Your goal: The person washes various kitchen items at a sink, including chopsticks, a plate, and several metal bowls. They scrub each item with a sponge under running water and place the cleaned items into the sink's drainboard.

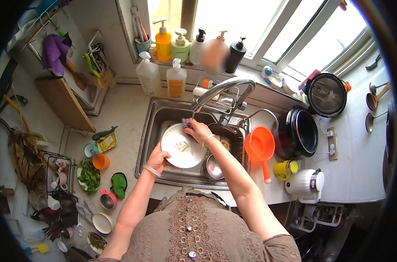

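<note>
My left hand [158,158] grips the left edge of a white plate [185,152] with a leaf pattern at its middle. The plate is tilted over a stainless steel sink [159,111]. In my right hand [198,131] is a bunched purple cloth [186,123], at the plate's far rim. Just above that hand ends the spout of a chrome faucet [231,85], with what looks like a thin stream of water below it. A metal bowl [214,167] sits in the sink to the right of the plate, partly hidden by my right forearm.
An orange ladle-shaped scoop [260,144] lies at the sink's right edge, near a black electric cooker pot [298,132] and a white kettle [303,181]. Several pump bottles [163,42] line the windowsill. Left of the sink are a plate of leafy greens [88,177] and an orange cup [100,161].
</note>
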{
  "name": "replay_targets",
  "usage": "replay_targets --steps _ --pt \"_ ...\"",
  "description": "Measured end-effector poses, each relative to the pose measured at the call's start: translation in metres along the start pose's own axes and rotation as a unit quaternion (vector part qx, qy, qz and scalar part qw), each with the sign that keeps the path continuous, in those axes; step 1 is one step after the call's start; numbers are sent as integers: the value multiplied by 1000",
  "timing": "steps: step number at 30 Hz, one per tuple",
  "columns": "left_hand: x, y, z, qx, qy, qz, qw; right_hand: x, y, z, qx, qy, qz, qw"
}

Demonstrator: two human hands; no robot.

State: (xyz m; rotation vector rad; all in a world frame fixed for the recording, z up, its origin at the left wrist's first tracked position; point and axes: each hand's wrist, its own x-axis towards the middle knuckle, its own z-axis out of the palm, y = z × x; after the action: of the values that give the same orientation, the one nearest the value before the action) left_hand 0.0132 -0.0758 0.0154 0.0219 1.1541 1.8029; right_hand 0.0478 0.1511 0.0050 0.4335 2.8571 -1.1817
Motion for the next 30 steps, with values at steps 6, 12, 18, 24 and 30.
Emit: replay_targets --steps 6,12,18,24,30 --pt "4 -3 15 -54 59 82 993 -43 3 67 228 247 180 925" --pt "16 -17 7 -36 38 60 997 -40 24 90 479 244 164 827" --pt "9 24 -7 49 -31 -51 997 -5 7 -9 105 -4 35 994" --pt "29 32 -6 123 -107 -226 960 25 -51 -15 -151 -139 -217 954" --pt "19 13 -1 92 -71 -118 986 28 -38 -1 -107 -57 -237 964"
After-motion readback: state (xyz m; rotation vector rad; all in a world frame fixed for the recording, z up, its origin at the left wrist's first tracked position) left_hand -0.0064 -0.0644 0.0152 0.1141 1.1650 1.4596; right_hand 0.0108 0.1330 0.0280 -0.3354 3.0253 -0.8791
